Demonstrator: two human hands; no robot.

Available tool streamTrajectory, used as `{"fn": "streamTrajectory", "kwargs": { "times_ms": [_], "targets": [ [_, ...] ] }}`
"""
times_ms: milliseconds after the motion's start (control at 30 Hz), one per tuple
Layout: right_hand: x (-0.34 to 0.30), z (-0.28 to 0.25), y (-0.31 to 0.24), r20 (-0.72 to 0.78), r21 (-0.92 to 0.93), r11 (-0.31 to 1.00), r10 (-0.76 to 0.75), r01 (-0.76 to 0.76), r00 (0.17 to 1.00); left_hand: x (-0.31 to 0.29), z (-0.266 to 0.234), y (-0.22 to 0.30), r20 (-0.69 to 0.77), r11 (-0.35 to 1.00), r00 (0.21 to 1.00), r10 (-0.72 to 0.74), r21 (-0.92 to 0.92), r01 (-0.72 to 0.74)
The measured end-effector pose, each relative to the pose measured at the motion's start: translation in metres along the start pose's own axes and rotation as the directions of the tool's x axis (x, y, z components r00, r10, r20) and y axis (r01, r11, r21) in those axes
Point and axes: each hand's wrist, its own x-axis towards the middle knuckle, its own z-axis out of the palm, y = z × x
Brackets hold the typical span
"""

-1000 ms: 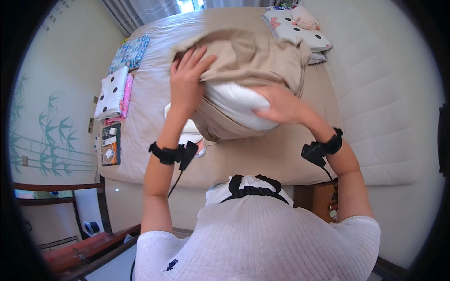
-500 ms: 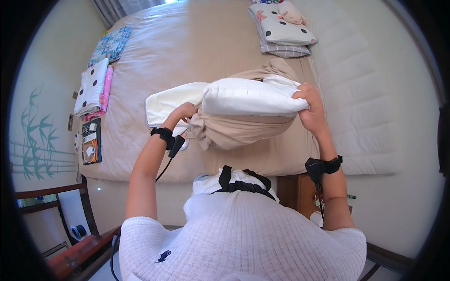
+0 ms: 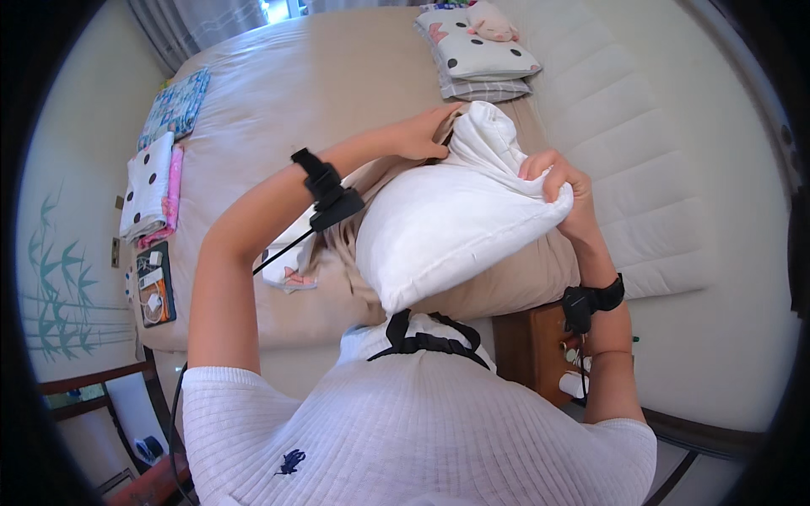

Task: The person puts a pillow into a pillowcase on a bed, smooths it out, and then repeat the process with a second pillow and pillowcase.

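Observation:
A white pillow [image 3: 447, 223] is held up in front of me over the near part of the bed, tilted, with one corner pointing down toward my waist. My right hand [image 3: 558, 187] is closed around the pillow's upper right edge, where the white fabric bunches. At the far side of the pillow, my left hand [image 3: 426, 135] grips the edge of a beige pillowcase [image 3: 380, 175]; its fingertips are partly hidden by the cloth. The beige cloth hangs behind and left of the pillow. Below my left forearm, a white printed cloth [image 3: 288, 261] lies partly covered.
The bed [image 3: 295, 84] has a beige sheet. Folded bedding [image 3: 148, 187] and a tray with chargers [image 3: 154, 282] line its left side. Stacked pillows [image 3: 481, 55] with a pink plush toy [image 3: 492, 23] lie far right. A wooden cabinet [image 3: 540, 354] stands at the near right.
My left hand has moved from the near left of the pillowcase to the far side of the pillow. The pillow has tipped, its near corner now lower and closer to me.

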Motion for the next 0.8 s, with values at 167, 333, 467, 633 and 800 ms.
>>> {"fn": "streamTrajectory", "kwargs": {
  "times_ms": [167,333,467,633,800],
  "targets": [
    [0.015,-0.03,-0.04,-0.158,0.049,0.987,-0.142,0.151,0.977,0.024,-0.016,-0.089,-0.061,0.981,0.981,-0.184,0.053,0.188],
    [-0.008,-0.112,0.049,-0.384,0.427,0.904,0.215,-0.034,0.898,-0.123,0.079,-0.161,-0.142,0.872,0.868,-0.476,0.051,0.487],
    [-0.069,-0.118,0.063,-0.356,0.425,0.574,0.817,-0.7,0.454,-0.131,0.141,-0.115,0.234,0.52,0.631,-0.74,-0.396,0.757],
    [-0.077,-0.104,0.026,-0.23,0.078,0.441,0.881,-0.894,0.414,-0.101,0.209,-0.051,0.311,0.449,0.773,-0.553,-0.67,0.591],
    [-0.079,-0.081,0.045,-0.113,-0.413,0.473,0.821,-0.778,0.56,-0.052,0.242,-0.026,0.454,0.291,0.791,-0.411,-0.757,0.585]
  ]
}}
